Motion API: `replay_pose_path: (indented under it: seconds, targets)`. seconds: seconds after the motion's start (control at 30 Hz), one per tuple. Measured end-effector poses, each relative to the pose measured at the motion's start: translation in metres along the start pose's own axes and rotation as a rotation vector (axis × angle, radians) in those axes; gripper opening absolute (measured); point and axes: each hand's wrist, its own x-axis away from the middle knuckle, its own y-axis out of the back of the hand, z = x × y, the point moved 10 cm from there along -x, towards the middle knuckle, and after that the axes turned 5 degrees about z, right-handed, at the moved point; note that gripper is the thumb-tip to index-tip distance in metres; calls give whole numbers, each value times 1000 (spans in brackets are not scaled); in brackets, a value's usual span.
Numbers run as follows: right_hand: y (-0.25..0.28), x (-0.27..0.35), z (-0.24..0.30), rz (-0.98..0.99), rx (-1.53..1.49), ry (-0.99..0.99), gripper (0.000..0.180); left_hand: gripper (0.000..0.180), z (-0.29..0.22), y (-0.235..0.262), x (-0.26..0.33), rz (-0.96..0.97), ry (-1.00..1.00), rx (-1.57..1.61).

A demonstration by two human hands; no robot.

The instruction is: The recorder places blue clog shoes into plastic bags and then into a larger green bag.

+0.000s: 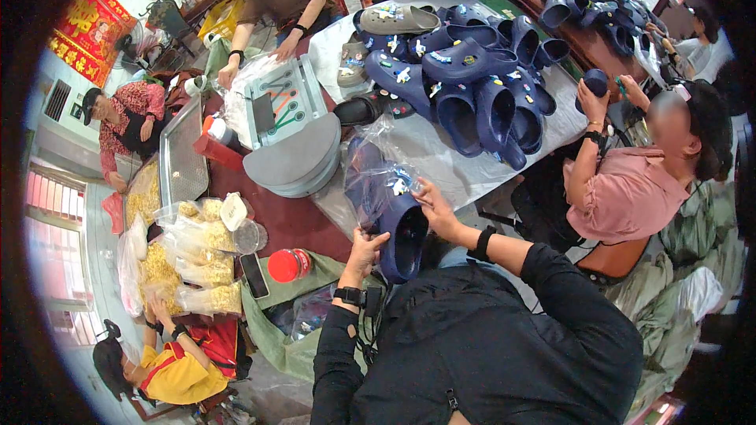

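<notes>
Head view. Crowded workroom, several people seated round a long surface covered w/ pale sheet at the far part, dark red toward the near left. Red wall hanging upper left; barred window at far left edge.

Centre of surface: big heap of navy clogs, most w/ small coloured charms on the uppers, piled loose, toes pointing all ways — looks like a shared stock pile within reach of everyone. Stack of grey foam soles sits left of the heap, a tray of small parts on top of it. Near left: clear bags of yellowish small pieces, a red-capped jar and a dark phone beside them.

Wearer, black sleeves, watch on each wrist. Left hand closed on the lower edge of a clear plastic bag, thumb up against the heel of a navy clog. Right hand gripping the same clog's upper rim from the other side, fingers over the bag film. Clog is held off the surface, just in front of the chest, opening facing camera, toe part inside the bag — bag mouth likely held wide by both hands so the shoe slides w/o snagging.

Person in pink shirt at right holds a dark round item up in one hand. Person in brown top at far end has both hands on the parts tray.
</notes>
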Motion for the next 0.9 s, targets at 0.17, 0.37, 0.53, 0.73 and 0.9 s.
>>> replay_pose_path:
  seconds: [0.17,0.37,0.53,0.73,0.9]
  targets:
    - [10,0,-61,-243,-307,-341,26,63,10,8,-2,-54,33,-81]
    - [14,-3,-150,-183,-169,-720,40,73,23,16,-8,-81,24,-237]
    - [17,-11,-111,-238,138,-525,17,72,26,24,-8,-103,-58,-142]
    - [23,-18,-50,-336,80,-293,7,72,31,22,-3,-85,71,-172]
    - [30,-21,-27,-297,14,-151,9,67,32,18,-1,-56,77,-82]
